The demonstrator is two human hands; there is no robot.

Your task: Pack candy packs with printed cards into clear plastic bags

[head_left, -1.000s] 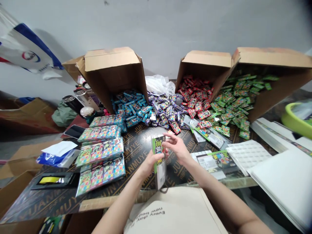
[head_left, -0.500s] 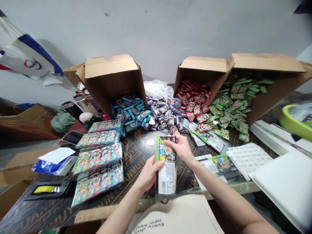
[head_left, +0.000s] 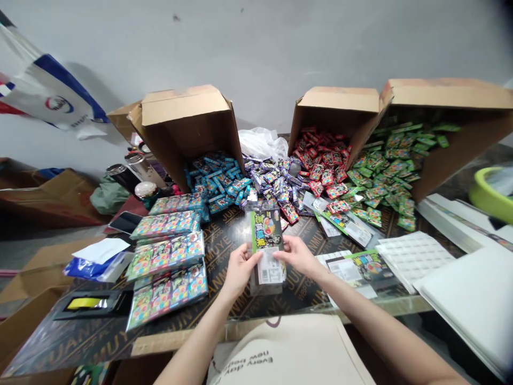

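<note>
Both hands hold one clear plastic package [head_left: 266,246] with a green printed card and a white label, upright above the dark table [head_left: 224,240]. My left hand [head_left: 240,267] grips its left edge near the middle. My right hand [head_left: 296,256] pinches its right edge at about the same height. Behind it lie heaps of small packets: blue packets [head_left: 218,182], purple packets [head_left: 272,182], red packets [head_left: 320,166] and green packets [head_left: 385,171], spilling from tipped cardboard boxes [head_left: 188,128].
Filled colourful packages [head_left: 168,262] are stacked in rows at the left. Flat printed packages [head_left: 356,264], white blister trays [head_left: 412,254] and white sheets [head_left: 468,299] lie to the right. A green basin [head_left: 489,195] sits far right. Metal flasks [head_left: 128,171] and a phone [head_left: 126,220] stand at the left.
The package has turned from edge-on to facing me and been raised slightly. My right hand slid from its top corner down to its right edge; my left hand moved up its left side.
</note>
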